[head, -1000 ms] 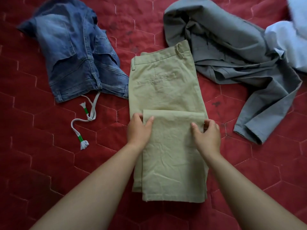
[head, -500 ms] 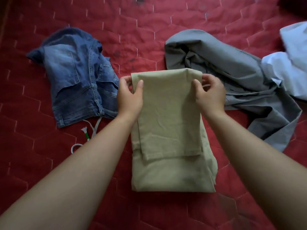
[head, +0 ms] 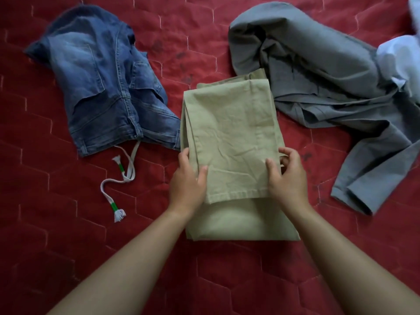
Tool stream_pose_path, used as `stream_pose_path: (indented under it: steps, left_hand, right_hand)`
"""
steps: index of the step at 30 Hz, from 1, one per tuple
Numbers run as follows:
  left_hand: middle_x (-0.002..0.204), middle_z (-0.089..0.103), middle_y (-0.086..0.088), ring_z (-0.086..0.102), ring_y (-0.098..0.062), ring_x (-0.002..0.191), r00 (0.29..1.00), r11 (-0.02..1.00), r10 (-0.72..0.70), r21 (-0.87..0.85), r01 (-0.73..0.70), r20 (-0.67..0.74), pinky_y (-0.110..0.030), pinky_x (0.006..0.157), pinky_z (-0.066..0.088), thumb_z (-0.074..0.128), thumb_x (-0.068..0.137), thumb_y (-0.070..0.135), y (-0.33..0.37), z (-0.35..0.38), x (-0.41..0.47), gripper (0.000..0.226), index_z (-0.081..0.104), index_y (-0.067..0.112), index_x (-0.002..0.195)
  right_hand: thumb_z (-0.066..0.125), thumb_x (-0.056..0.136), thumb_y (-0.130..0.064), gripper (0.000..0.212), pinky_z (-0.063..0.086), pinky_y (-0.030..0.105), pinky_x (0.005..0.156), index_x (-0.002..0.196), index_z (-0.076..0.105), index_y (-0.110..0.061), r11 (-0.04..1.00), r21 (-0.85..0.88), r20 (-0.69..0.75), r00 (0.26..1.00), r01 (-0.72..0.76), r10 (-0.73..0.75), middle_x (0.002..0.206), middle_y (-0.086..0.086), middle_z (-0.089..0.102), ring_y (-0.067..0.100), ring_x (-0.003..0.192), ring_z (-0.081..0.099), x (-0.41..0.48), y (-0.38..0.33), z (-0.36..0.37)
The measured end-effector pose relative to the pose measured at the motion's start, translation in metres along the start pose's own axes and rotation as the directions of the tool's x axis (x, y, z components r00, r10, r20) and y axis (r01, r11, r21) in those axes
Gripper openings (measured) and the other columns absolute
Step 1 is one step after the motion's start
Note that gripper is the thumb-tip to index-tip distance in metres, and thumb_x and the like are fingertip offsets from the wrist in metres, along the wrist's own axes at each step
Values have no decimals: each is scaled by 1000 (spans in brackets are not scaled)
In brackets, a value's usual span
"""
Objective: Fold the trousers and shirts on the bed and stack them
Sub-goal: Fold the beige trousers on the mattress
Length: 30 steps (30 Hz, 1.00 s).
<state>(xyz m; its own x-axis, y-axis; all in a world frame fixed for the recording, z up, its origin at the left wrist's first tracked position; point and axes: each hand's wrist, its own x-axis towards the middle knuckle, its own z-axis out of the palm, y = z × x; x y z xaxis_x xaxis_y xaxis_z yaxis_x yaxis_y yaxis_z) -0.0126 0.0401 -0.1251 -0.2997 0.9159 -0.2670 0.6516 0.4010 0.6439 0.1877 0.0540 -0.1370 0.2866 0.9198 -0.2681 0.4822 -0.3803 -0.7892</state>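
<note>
Khaki trousers (head: 231,133) lie folded in layers at the middle of the red quilted bed (head: 68,246). My left hand (head: 189,183) grips their left edge, thumb on top and fingers curled under. At the right edge my right hand (head: 287,178) grips the cloth the same way. Crumpled blue jeans (head: 109,87) with a white drawstring (head: 122,178) lie to the left. A rumpled grey shirt (head: 318,83) lies to the right, touching the khaki trousers' far corner.
A pale blue-white garment (head: 400,55) sits at the right edge, partly on the grey shirt. Bare red quilt spreads along the near side and far left.
The upper layer was carried away from me over the trousers and laid down. Both hands have since come back toward me and now grip the sides near the hem.
</note>
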Motion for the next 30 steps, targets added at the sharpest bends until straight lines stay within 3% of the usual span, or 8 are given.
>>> stream_pose_path:
  steps: [3, 5, 11, 17, 20, 24, 27, 30]
  left_hand:
    - [115, 61, -8, 60, -26, 102, 1000, 985, -20, -173, 18, -15, -16, 74, 39, 58, 89, 15, 1, -3, -21, 48, 37, 9, 132]
    - [115, 59, -4, 60, -23, 105, 996, 970, -78, -227, 84, 34, -17, 78, 40, 56, 90, 14, -5, -2, -35, 48, 35, 10, 133]
    - [126, 56, -18, 55, -33, 112, 968, 989, -144, 66, 134, 203, -35, 88, 45, 56, 88, 22, -27, 5, -59, 59, 27, 8, 138]
    - [132, 52, -15, 51, -30, 119, 988, 984, -149, -88, 152, 39, -30, 95, 38, 61, 86, 29, 13, 7, 41, 63, 30, 6, 136]
    - [128, 55, -8, 54, -24, 115, 987, 966, -159, -204, 161, 25, -25, 93, 39, 60, 87, 31, 26, 4, 83, 59, 33, 10, 135]
    - [124, 56, -5, 56, -18, 111, 997, 923, -58, -384, 35, -48, -33, 99, 44, 65, 84, 14, 41, 2, 104, 46, 43, 15, 125]
    - [118, 57, 4, 55, -9, 110, 974, 881, 85, -440, -173, -211, -31, 99, 45, 65, 82, 9, 59, -5, 112, 37, 50, 23, 113]
    - [129, 51, 1, 50, -11, 118, 986, 912, 114, -381, -154, -125, -27, 102, 40, 61, 86, 13, 59, -9, 127, 48, 41, 22, 128]
  right_hand:
    - [61, 88, -23, 28, 38, 4, 65, 113, 50, -23, 1000, 6, -10, 1000, -16, 16, 87, -18, 55, 5, 88, 55, -10, 4, -7]
    - [62, 87, -21, 32, 42, 17, 73, 116, 50, -21, 999, -24, 10, 999, -31, 31, 94, -9, 56, 7, 93, 54, -20, 8, -13]
    - [61, 87, -23, 33, 42, 30, 73, 117, 50, -14, 970, -244, 125, 991, -9, 40, 101, 4, 62, 24, 93, 60, -54, 33, -22]
    - [60, 87, -35, 49, 33, 15, 79, 127, 45, -12, 984, -165, 28, 998, 68, -65, 118, 4, 51, 9, 97, 49, 39, -25, 5]
    - [63, 85, -37, 57, 40, 26, 96, 132, 42, -13, 995, -101, 56, 998, 15, -10, 127, 5, 51, 14, 109, 52, 80, -46, 19]
    - [69, 81, -23, 40, 44, 10, 70, 116, 53, -17, 999, 42, -15, 999, -27, 28, 98, -10, 61, -8, 71, 55, 96, -48, 20]
    - [71, 79, -22, 33, 45, 8, 69, 107, 54, -20, 989, 144, -147, 989, 27, -5, 87, -14, 58, -5, 76, 57, 107, -59, 9]
    - [71, 79, -27, 40, 45, 12, 78, 114, 53, -23, 988, 122, -131, 988, 94, -78, 99, -14, 58, -2, 89, 56, 118, -74, 4]
